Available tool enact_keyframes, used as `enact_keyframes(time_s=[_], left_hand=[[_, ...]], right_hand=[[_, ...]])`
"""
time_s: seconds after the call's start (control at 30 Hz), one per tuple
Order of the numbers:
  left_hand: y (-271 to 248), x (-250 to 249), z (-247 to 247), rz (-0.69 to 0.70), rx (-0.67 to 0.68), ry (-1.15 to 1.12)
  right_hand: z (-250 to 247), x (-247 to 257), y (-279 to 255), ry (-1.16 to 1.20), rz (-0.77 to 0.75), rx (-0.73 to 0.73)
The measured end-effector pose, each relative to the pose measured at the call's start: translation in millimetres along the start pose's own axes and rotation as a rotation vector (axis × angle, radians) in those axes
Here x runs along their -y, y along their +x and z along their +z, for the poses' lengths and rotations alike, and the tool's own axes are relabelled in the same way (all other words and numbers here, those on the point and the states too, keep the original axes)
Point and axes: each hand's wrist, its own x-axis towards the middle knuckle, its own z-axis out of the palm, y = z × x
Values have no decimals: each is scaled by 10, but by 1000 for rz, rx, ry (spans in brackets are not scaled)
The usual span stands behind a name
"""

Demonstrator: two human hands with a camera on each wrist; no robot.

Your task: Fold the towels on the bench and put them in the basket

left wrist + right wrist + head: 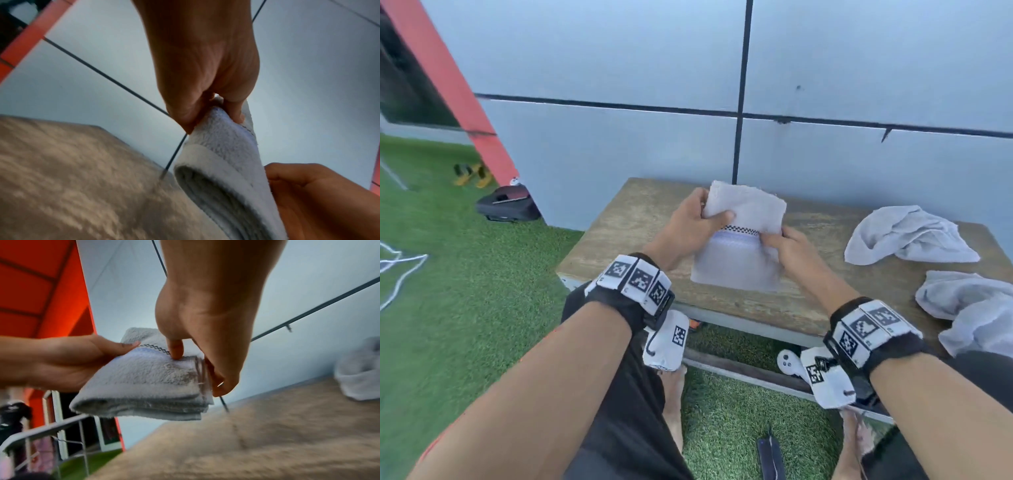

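A folded white towel with a black-and-white checked stripe is held just above the wooden bench. My left hand grips its upper left edge, thumb on top. My right hand pinches its right edge. In the left wrist view the left hand pinches the folded towel. From the right wrist camera, the right hand clamps the towel, thumb on top, fingers under its edge. Two crumpled white towels lie on the bench's right part. No basket is in view.
A grey panelled wall stands right behind the bench. Green artificial turf covers the floor to the left. A dark bag lies by a red post. My legs are against the bench's front edge.
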Motion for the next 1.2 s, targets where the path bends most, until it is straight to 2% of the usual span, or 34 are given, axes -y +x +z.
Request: enact_keyframes(time_s=[0.1, 0.2, 0.3, 0.47, 0.57, 0.67, 0.8, 0.87, 1.0, 1.13, 1.2], left_hand=[[-285, -72, -522, 15, -108, -35], [-643, -64, -1073, 13, -305, -49], [-982, 72, -1556, -27, -436, -56], [-1397, 581, -2176, -117, -543, -81], [-1526, 1233, -2412, -224, -580, -112], [-1648, 2098, -2472, -367, -612, -174], [-1874, 3326, -2290, -669, -623, -257], [-1957, 3782, -2178, -794, -624, -258], [-2056, 4302, -2045, -961, -694, -254], [-2209, 4509, -1964, -1002, -770, -146], [-2307, 4585, -1940, -1022, -790, -105]], right_hand=[[372, 317, 53, 151, -42, 141], [872, 635, 47, 190, -140, 302], [1413, 843, 12, 46, -248, 397], [2287, 884, 53, -148, -327, 602], [2808, 592, 219, -241, -319, 682], [3305, 37, 439, -394, -294, 776], [3853, -715, 584, -642, -198, 955], [4076, -1002, 604, -735, -144, 999], [4472, -1458, 596, -794, -126, 1047], [4811, -1752, 560, -839, -159, 1100], [4975, -1861, 545, -889, -127, 1194]])
